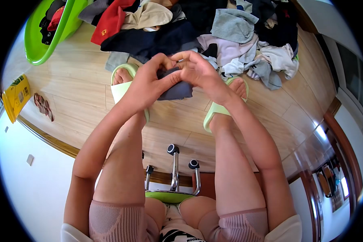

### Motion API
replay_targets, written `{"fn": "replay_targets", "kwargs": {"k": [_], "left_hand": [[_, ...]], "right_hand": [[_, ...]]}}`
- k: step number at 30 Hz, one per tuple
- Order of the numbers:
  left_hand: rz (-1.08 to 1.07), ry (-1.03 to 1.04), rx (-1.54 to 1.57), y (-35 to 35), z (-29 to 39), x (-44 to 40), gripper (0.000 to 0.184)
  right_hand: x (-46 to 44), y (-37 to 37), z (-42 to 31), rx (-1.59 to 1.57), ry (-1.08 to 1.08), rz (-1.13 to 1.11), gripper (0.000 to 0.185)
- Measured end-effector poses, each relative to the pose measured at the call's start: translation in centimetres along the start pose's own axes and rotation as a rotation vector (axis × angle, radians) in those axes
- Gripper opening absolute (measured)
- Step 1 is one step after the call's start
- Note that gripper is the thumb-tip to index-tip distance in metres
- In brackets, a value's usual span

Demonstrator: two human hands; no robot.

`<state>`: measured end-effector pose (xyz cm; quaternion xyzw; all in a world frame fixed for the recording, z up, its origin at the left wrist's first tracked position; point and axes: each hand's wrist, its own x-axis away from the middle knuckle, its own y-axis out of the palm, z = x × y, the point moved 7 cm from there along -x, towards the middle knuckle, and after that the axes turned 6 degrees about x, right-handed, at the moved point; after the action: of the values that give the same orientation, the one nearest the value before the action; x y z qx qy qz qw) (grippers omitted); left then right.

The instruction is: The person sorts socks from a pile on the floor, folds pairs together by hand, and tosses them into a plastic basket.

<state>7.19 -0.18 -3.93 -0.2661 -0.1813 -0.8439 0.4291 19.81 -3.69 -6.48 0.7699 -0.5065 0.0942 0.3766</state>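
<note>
Head view: two hands meet around one dark grey cloth (175,92). The left hand (151,76) pinches it from the left, and the right hand (201,76) grips it from the right, the fingers of both curled over its upper part. The cloth is small, plain and bunched between the fingers, its lower part hanging below them as a compact, smoother flap with a fairly straight bottom edge. Whether it is one layer or several cannot be told.

Just beyond the hands, two pale green slippers stand on the wood floor (76,84), one on each foot: the left slipper (120,89) beside the left wrist, the right slipper (217,109) below the right wrist. One small grey piece (116,61) lies beyond the left slipper.

Farther ahead of the hands spreads one loose, overlapping heap of clothes, too tangled to count. In it show one red piece (111,22) with a yellow emblem, one beige piece (149,16), one long navy piece (149,40) and one light grey piece (234,26).

Well to the left of the hands are one green basket (52,52) holding black and red items, one yellow container (18,94) and one brown patterned object.
</note>
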Motion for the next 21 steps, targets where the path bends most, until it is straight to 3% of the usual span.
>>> {"fn": "replay_targets", "kwargs": {"k": [3, 5, 6, 9, 16, 21], "left_hand": [[0.069, 0.042, 0.077, -1.1, -0.2, 0.0, 0.023], [0.147, 0.057, 0.187, -2.2, 0.0, 0.0, 0.02], [0.174, -0.074, 0.276, -2.9, -0.7, 0.0, 0.015], [0.009, -0.002, 0.68, -3.0, -1.1, 0.2, 0.013], [0.086, 0.038, 0.491, -2.1, -1.2, 1.0, 0.03], [0.059, 0.147, 0.387, -2.4, -1.7, 1.0, 0.03]], "right_hand": [[0.0, 1.0, -0.8, 0.112, -0.157, -0.012, 0.055], [-0.2, 0.5, -0.4, -0.066, -0.076, 0.028, 0.054], [-0.3, 0.2, -0.2, -0.154, -0.035, 0.047, 0.053], [-0.7, -0.5, 0.0, -0.393, -0.026, 0.069, 0.045], [-0.8, -0.6, -0.1, -0.282, -0.028, 0.034, 0.047], [-1.1, -0.6, 0.1, -0.273, -0.043, 0.088, 0.049]]}}
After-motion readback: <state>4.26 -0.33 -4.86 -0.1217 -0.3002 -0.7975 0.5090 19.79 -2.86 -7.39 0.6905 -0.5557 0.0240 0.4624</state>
